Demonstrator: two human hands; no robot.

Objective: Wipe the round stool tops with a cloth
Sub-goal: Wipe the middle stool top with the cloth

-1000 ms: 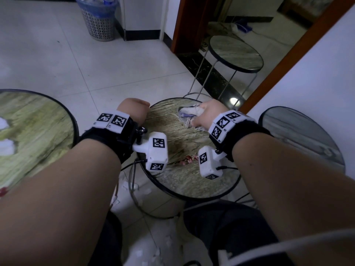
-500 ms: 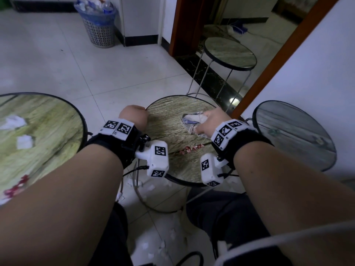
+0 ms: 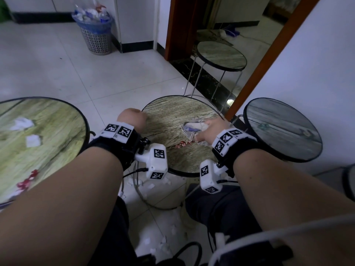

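Observation:
The middle round stool top (image 3: 167,114), wood-grain with a black rim, stands right in front of me. On its right half lies a crumpled whitish cloth (image 3: 191,128), and my right hand (image 3: 208,131) grips it and presses it onto the top. My left hand (image 3: 131,118) is curled in a fist at the stool's left rim and seems to hold the edge; its fingers are hidden. A greenish stool top (image 3: 53,127) on the left carries white paper scraps (image 3: 22,123). A grey stool top (image 3: 284,131) is on the right.
A further stool (image 3: 221,54) stands by the brown door frame (image 3: 178,27). A full mesh waste basket (image 3: 96,33) stands at the back left. White scraps (image 3: 163,244) litter the tiled floor under the middle stool. A white wall (image 3: 317,64) closes the right side.
My right hand has slid the cloth from the far middle of the stool top toward its right side. My left hand has stayed at the left rim.

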